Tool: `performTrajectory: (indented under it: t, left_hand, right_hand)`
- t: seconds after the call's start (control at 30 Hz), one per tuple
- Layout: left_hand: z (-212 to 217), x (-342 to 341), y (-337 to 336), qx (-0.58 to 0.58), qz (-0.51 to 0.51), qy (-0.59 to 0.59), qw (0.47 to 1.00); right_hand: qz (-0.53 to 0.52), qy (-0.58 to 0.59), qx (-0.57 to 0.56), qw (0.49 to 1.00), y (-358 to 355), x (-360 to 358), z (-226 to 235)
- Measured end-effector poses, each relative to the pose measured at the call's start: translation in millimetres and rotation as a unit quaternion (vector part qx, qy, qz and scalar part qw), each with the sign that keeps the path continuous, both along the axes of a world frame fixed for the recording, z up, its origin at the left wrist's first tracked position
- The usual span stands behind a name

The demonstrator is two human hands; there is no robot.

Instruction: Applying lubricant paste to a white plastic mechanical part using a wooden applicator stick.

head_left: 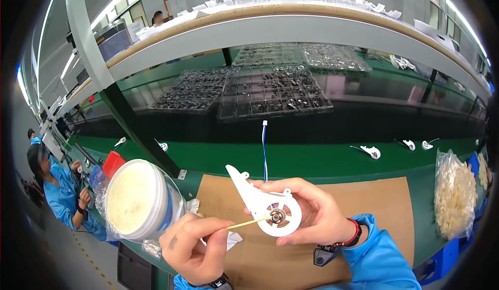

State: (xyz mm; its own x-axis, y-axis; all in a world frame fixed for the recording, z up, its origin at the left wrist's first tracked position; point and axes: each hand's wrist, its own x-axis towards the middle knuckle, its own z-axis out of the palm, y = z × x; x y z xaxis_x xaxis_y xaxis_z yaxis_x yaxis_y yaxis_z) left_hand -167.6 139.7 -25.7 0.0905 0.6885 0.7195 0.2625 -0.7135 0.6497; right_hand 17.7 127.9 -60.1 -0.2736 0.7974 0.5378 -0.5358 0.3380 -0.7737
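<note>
Between the fingers and thumb of my right hand [312,212] sits a white plastic blower housing [254,196], with a round spoked end and a long tapered arm. A dark metal-looking hub [277,216] shows in the middle of the round end. Blue and white wires [265,152] rise from behind it to a small white connector [265,123]. My left hand [196,246] pinches a thin yellow stick [247,223], whose far tip reaches the hub; whether it touches cannot be made out. Both hands are over a brown cardboard sheet [374,212].
A white bucket [132,199] with a pale yellow top stands at left, a red container [113,163] behind it. At right lies a clear bag of yellowish pieces [455,196]. Similar housings [370,151] lie on the green belt. Compartment trays [275,89] are beyond. A co-worker [65,186] works at far left.
</note>
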Motion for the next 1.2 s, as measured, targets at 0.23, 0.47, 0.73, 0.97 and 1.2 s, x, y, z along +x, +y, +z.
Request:
performTrajectory:
  t: [0.23,0.47,0.73,0.97,1.2]
  left_hand:
    - [-7,3,1,0.052,0.007,0.000,0.999]
    - [-9,4,1,0.062,0.000,0.022,0.998]
    - [-11,7,0,0.068,-0.006,0.026,0.997]
    - [-12,7,4,0.091,-0.032,0.051,0.994]
    - [-15,10,0,0.094,-0.005,0.041,0.995]
  right_hand:
    - [-0.006,-0.009,0.022,1.000,-1,1,1]
    - [-0.015,-0.018,0.028,0.999,-4,4,0]
    - [0.029,-0.029,0.050,0.998,-2,10,-3]
    - [0.031,-0.029,0.055,0.998,-1,13,-6]
    - [-0.012,-0.028,0.034,0.999,-5,12,-4]
